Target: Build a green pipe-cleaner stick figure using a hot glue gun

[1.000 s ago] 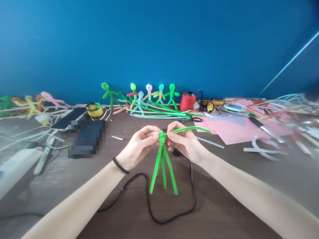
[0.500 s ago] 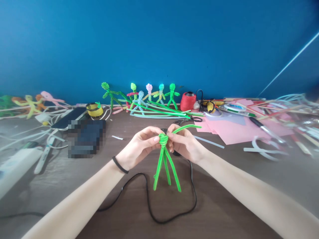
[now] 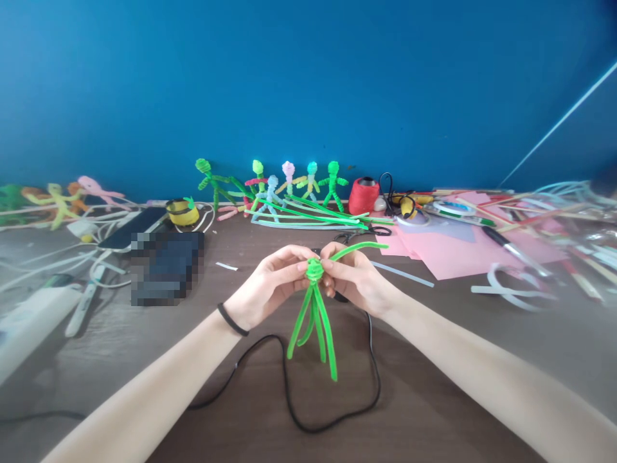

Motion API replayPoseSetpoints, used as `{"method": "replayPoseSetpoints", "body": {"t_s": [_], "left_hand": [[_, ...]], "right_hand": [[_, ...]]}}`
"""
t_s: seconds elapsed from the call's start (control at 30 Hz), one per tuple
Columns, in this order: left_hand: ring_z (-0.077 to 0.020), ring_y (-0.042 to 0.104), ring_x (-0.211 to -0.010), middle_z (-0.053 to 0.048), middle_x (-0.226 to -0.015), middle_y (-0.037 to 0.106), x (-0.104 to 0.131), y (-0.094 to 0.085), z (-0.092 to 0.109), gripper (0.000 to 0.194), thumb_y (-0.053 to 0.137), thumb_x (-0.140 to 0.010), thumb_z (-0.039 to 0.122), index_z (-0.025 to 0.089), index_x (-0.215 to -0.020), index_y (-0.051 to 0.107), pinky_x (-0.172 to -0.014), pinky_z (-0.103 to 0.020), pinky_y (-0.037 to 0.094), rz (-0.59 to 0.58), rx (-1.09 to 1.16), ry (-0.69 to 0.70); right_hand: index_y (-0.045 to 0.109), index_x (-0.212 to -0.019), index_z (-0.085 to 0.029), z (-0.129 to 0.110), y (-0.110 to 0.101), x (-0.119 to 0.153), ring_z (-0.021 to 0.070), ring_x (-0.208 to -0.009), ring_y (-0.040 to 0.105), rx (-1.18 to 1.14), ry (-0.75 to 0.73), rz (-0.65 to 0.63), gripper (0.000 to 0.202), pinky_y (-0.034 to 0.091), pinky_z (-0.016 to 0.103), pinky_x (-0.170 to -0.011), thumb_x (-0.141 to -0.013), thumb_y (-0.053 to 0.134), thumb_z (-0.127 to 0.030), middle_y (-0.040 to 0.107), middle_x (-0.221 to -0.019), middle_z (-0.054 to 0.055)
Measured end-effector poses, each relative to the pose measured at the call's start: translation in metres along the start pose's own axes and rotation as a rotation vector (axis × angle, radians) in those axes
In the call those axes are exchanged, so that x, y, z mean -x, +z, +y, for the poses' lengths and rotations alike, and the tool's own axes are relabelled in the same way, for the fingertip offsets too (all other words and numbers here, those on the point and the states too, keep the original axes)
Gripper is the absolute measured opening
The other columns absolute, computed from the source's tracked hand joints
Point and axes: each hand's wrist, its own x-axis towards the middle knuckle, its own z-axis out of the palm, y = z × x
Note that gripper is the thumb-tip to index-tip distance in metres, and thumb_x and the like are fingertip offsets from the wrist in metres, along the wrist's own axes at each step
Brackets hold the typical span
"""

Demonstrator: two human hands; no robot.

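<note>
Between my hands, above the table, is a green pipe cleaner figure (image 3: 315,271) with a wound, ball-like head and several loose strands hanging below it. My left hand (image 3: 279,278) pinches the head from its left side, thumb in front. On the other side my right hand (image 3: 351,275) is closed with thumb and fingertips at the head's right edge. One green strand (image 3: 361,246) comes out of the right-hand grip and bends off to the right. Fingertips behind the head are partly hidden.
Finished pipe cleaner figures (image 3: 333,183) lean along the blue wall, with loose pipe cleaners (image 3: 308,215) before them. Beside them stands a red spool (image 3: 364,196). Pink paper (image 3: 448,254) and a pen (image 3: 513,249) lie right, phones (image 3: 168,267) left. A black cable (image 3: 286,386) loops below my hands.
The green figure has turned a little between my fingers, so its hanging strands have swung left and spread differently. Both hands stay in nearly the same place.
</note>
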Motion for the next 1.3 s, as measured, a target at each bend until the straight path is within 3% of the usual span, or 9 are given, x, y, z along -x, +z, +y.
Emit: {"method": "replayPoseSetpoints", "body": {"t_s": [0.33, 0.6, 0.97, 1.3], "left_hand": [[-0.0161, 0.061, -0.076, -0.004, -0.081, 0.066, -0.0015, -0.0005, -0.0027, 0.011, 0.062, -0.074, 0.02, 0.017, -0.085, 0.064, -0.077, -0.034, 0.045, 0.063, -0.015, 0.026], [-0.0166, 0.061, -0.07, -0.003, -0.073, 0.064, -0.0012, 0.0033, -0.0005, 0.009, 0.062, -0.075, 0.021, 0.015, -0.081, 0.062, -0.074, -0.035, 0.046, 0.024, -0.054, 0.029], [-0.0126, 0.061, -0.071, -0.002, -0.076, 0.066, -0.0023, 0.0034, -0.0014, 0.01, 0.065, -0.072, 0.021, 0.015, -0.08, 0.065, -0.069, -0.025, 0.046, 0.178, -0.055, -0.008], [-0.0135, 0.06, -0.074, -0.003, -0.08, 0.066, -0.002, 0.0044, -0.0015, 0.016, 0.068, -0.069, 0.024, 0.016, -0.081, 0.064, -0.071, -0.026, 0.045, 0.188, -0.063, -0.025]], "right_hand": [[0.052, -0.077, -0.017, 0.001, 0.0002, -0.0007, 0.0065, -0.046, 0.054, 0.042, -0.029, 0.06, 0.019, 0.043, 0.018, -0.045, -0.072, 0.067, -0.027, 0.058, -0.053, -0.005], [0.049, -0.079, -0.018, 0.0023, 0.0016, -0.0016, 0.0082, -0.047, 0.054, 0.096, -0.045, 0.078, 0.023, 0.042, 0.02, -0.045, -0.072, 0.066, -0.03, 0.058, -0.054, -0.005], [0.052, -0.076, -0.017, -0.0012, -0.0003, -0.0006, 0.0077, -0.045, 0.052, 0.22, -0.095, 0.122, 0.022, 0.042, 0.021, -0.044, -0.071, 0.067, -0.031, 0.056, -0.053, -0.005], [0.051, -0.076, -0.017, 0.0017, -0.0014, -0.0024, 0.0079, -0.043, 0.052, 0.309, -0.15, 0.163, 0.022, 0.042, 0.02, -0.043, -0.071, 0.066, -0.032, 0.056, -0.05, -0.005]]}}
